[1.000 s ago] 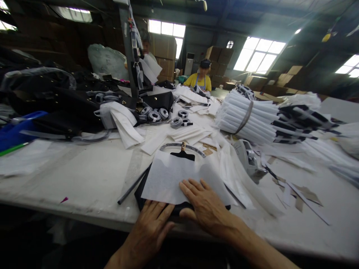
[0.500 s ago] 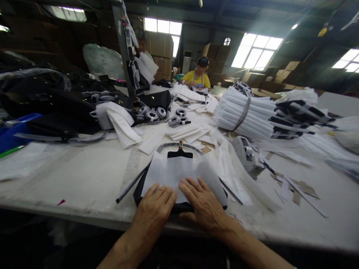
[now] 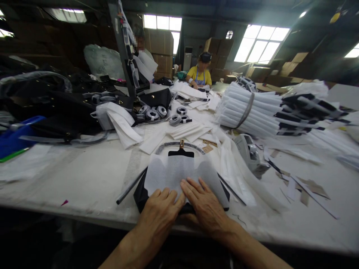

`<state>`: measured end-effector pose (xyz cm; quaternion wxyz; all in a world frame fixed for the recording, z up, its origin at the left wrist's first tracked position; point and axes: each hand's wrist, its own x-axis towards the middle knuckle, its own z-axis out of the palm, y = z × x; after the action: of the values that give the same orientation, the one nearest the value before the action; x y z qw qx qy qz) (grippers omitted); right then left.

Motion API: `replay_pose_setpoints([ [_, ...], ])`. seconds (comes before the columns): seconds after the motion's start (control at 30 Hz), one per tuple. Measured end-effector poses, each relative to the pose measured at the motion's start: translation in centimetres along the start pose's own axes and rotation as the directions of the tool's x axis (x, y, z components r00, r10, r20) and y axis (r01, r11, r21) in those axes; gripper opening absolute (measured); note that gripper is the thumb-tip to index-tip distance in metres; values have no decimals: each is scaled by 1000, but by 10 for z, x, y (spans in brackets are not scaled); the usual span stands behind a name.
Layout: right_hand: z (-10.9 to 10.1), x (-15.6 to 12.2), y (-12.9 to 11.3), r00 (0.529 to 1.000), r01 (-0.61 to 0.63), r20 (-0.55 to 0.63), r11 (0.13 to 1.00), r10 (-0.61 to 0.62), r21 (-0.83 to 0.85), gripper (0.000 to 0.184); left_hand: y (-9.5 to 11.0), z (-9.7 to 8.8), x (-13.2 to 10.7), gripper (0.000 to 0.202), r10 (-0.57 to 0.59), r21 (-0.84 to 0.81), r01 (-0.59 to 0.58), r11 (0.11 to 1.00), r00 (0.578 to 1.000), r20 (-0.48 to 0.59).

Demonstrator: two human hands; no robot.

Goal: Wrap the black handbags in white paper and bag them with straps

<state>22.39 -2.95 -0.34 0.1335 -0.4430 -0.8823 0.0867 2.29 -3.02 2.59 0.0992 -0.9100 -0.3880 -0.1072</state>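
Note:
A black bag (image 3: 140,196) lies on the table in front of me, its front largely covered by a white tissue-like sheet (image 3: 168,170). A black tab with a gold-coloured clasp (image 3: 182,144) sticks out above the sheet, in front of a wrapped curved handle (image 3: 162,148). My left hand (image 3: 162,207) rests on the sheet's lower edge, fingers bent, index finger extended toward the other hand; its thumb is hidden. My right hand (image 3: 206,203) lies on the sheet with fingers stretched out, its thumb low at the bag's near edge.
Black bags (image 3: 70,108) are heaped at left beside a blue object (image 3: 19,134). White folded strips (image 3: 120,123), wrapped rolls (image 3: 153,114) and a tied white bundle (image 3: 244,108) lie beyond. A tape dispenser (image 3: 249,155) stands right, near scraps (image 3: 311,186). A co-worker in yellow (image 3: 200,74) sits opposite.
My left hand has shifted slightly right and its fingers have bent more, its index finger now at the right hand. The right hand stays on the sheet. The view has turned slightly left.

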Motion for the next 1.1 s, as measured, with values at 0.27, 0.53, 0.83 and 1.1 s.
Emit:
replay_pose_setpoints([
  [0.27,-11,1,12,994,-79,-48,927,103,366,38,-4,17,-8,23,97,-28,-105,994,974,-206],
  [0.53,4,11,9,944,-168,-191,893,267,417,13,-5,27,-16,37,81,-114,-126,986,940,-332],
  [0.83,-39,34,-9,936,-319,176,946,305,57,10,-2,33,-17,47,34,-202,-82,976,973,-227],
  [1.1,-47,63,-8,943,-216,273,974,191,63,14,11,28,-9,27,9,-80,-22,997,987,-162],
])
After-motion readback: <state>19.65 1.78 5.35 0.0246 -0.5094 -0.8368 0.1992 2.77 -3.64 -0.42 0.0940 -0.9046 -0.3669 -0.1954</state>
